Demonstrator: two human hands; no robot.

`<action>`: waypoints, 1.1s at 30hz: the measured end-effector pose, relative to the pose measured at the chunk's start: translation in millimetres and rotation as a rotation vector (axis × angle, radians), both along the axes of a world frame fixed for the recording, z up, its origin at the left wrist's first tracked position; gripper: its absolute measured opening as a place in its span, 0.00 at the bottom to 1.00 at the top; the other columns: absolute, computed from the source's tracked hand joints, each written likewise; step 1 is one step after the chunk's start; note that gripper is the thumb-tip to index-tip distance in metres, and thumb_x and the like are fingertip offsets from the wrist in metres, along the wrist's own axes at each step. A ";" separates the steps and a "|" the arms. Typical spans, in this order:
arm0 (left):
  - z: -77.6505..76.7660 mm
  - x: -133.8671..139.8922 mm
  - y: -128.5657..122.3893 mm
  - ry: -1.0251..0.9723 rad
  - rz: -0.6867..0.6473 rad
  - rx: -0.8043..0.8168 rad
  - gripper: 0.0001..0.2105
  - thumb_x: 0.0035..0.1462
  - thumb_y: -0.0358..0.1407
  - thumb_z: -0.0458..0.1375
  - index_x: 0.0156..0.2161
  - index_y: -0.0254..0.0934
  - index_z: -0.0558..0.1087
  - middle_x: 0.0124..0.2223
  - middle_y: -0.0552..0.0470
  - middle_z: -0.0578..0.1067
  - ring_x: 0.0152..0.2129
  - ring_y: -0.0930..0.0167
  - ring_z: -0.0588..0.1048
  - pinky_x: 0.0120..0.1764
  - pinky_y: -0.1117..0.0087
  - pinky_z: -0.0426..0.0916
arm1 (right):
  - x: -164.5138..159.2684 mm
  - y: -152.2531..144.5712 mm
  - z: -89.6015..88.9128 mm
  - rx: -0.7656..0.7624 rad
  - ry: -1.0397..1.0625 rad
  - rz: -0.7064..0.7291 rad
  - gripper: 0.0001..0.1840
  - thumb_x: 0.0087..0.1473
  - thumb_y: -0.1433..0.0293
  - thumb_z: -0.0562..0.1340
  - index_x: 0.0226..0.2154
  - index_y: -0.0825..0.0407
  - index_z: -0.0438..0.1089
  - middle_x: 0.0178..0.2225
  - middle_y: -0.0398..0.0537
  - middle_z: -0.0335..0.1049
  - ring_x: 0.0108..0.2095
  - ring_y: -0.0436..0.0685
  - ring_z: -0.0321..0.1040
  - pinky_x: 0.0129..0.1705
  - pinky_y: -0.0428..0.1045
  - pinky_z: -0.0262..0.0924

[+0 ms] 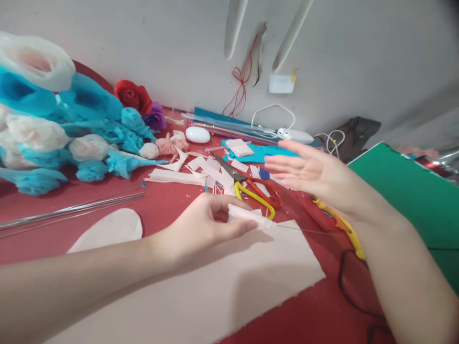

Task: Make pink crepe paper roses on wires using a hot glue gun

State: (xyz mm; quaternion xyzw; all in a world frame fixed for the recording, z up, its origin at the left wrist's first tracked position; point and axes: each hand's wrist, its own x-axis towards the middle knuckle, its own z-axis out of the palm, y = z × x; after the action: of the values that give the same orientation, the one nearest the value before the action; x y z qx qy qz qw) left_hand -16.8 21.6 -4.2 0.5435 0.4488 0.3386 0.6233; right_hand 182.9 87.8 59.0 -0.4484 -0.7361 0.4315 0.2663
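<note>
My left hand [211,222] is closed around a small rolled piece of white paper [247,217], pinched between thumb and fingers. From the roll's right end a thin wire [308,230] sticks out to the right. My right hand [304,167] is raised to the right of it, fingers stretched out, with nothing in it. Beneath my left hand lies a large pale sheet [279,267] on the red table. Scissors with one yellow and one red handle [258,188] lie just beyond the roll, among pale paper scraps [211,172].
Blue and white paper flowers [89,148] crowd the left. Metal wires [71,210] and a rounded pale paper piece [111,229] lie nearer. A white oval object [198,134] and a power strip [296,135] sit toward the wall. A green board [401,205] stands at right, near a yellow-handled tool [340,224].
</note>
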 end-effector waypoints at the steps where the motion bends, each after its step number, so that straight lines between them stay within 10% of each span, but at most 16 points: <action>1: 0.5 0.0 0.1 -0.022 -0.002 -0.004 0.12 0.48 0.42 0.59 0.35 0.36 0.74 0.31 0.53 0.78 0.28 0.70 0.75 0.28 0.77 0.67 | -0.9 -1.3 1.9 -0.092 0.038 0.024 0.28 0.48 0.71 0.63 0.52 0.49 0.57 0.48 0.48 0.63 0.47 0.54 0.63 0.47 0.47 0.64; 5: 3.9 0.8 0.2 -0.059 0.001 -0.051 0.11 0.47 0.40 0.60 0.34 0.36 0.74 0.31 0.53 0.78 0.27 0.73 0.74 0.27 0.79 0.65 | -2.7 -5.0 9.1 -0.251 0.092 0.044 0.12 0.51 0.66 0.61 0.40 0.52 0.68 0.42 0.50 0.68 0.45 0.56 0.66 0.43 0.47 0.66; 14: 8.6 0.9 -0.4 0.014 0.012 0.001 0.11 0.47 0.41 0.60 0.34 0.35 0.75 0.27 0.54 0.76 0.23 0.74 0.72 0.23 0.79 0.62 | -0.4 -0.8 7.0 -0.243 0.127 -0.020 0.15 0.41 0.73 0.67 0.35 0.54 0.69 0.31 0.49 0.71 0.31 0.52 0.70 0.28 0.41 0.65; 33: 8.1 2.0 -0.8 -0.059 -0.003 -0.052 0.12 0.48 0.40 0.59 0.35 0.33 0.74 0.31 0.50 0.77 0.28 0.70 0.75 0.28 0.76 0.66 | 3.9 4.4 8.1 -0.265 0.120 0.012 0.11 0.43 0.66 0.67 0.25 0.55 0.66 0.24 0.44 0.65 0.23 0.47 0.63 0.28 0.43 0.61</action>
State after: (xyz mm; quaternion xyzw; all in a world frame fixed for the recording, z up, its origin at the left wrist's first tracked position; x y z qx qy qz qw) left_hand -14.7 20.8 3.9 0.5175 0.4382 0.3419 0.6506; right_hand 186.8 92.2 67.1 -0.4488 -0.6582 0.5522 0.2459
